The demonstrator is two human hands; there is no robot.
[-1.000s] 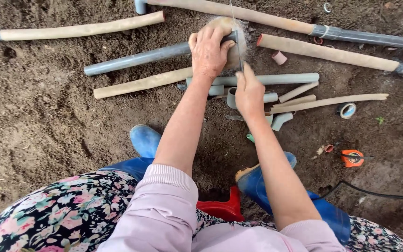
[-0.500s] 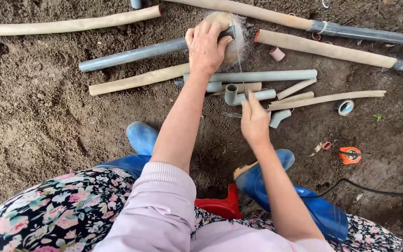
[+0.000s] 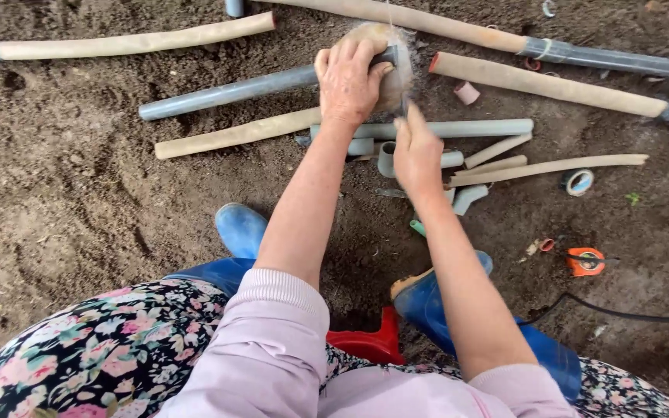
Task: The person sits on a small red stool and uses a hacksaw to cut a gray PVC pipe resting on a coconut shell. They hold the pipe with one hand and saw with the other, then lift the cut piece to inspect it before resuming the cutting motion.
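At nine to ten o'clock a long tan pipe (image 3: 129, 40) with a grey end lies across the bare soil (image 3: 56, 186). Below it, toward the centre, a grey pipe (image 3: 226, 91) runs up to the right, and a shorter tan pipe (image 3: 234, 133) lies beside it, roughly parallel.

At seven o'clock a flowered skirt (image 3: 87, 356) fills the corner, with a blue rubber boot (image 3: 240, 230) just above it and a red plastic stool (image 3: 369, 344) showing between the legs at six o'clock.

The left hand (image 3: 348, 81), at twelve o'clock, lies spread over the end of the grey pipe, fingers curled over a pale fibrous bundle (image 3: 390, 66) wrapped at that end; it is clamped on both. Just to its right the right hand (image 3: 416, 149) has its fingers pinched together on a thin strand (image 3: 405, 104) that leads up to the bundle; how firmly it grips cannot be told.

Under the right hand lie short grey pipe pieces (image 3: 458, 128) and a grey elbow fitting (image 3: 387, 159). A second blue boot (image 3: 458, 317) sits at five o'clock.

At one to two o'clock two more long tan pipes (image 3: 551, 85) lie slanted, with thin tan offcuts (image 3: 551, 166) below them. At three o'clock lie a tape roll (image 3: 579, 182), an orange tape measure (image 3: 586, 261) and a black cable (image 3: 629, 313).
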